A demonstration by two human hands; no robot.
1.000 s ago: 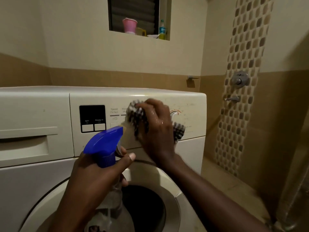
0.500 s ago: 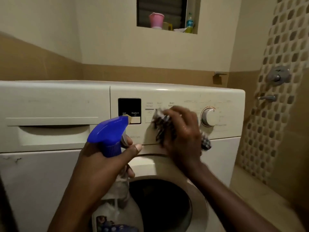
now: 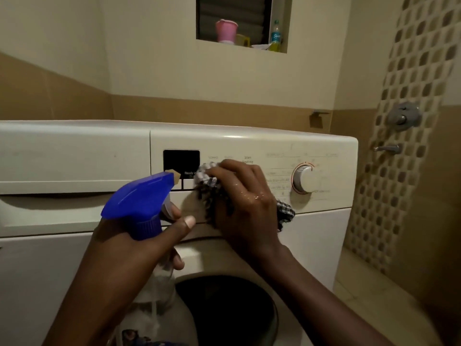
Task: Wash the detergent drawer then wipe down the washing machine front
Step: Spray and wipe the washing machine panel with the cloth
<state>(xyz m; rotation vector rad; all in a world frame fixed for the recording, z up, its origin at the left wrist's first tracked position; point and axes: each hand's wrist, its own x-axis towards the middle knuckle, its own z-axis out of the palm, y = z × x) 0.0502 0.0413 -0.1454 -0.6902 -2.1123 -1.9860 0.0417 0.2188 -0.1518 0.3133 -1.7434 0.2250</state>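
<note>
Our left hand (image 3: 124, 253) grips upright spray bottle (image 3: 139, 201), contents unclear, nozzle toward washing machine (image 3: 74, 156); right hand (image 3: 247, 203) clutches checked cloth (image 3: 208, 182) against control panel (image 3: 249, 146).

Dim cream walls (image 3: 154, 58) over a tan tile band (image 3: 224, 108); a window niche (image 3: 232, 11) high above the hands (image 3: 249, 196), mosaic strip (image 3: 411, 96) to their right.

High on the wall, a window ledge (image 3: 209, 40) holds a pink cup (image 3: 225, 31), a small yellow thing (image 3: 242, 40) and a bottle (image 3: 275, 36) with yellow stuff in it. They stand in a row, near each other. Down below, the white washing machine (image 3: 74, 156) stands on the tan floor (image 3: 369, 290).
</note>
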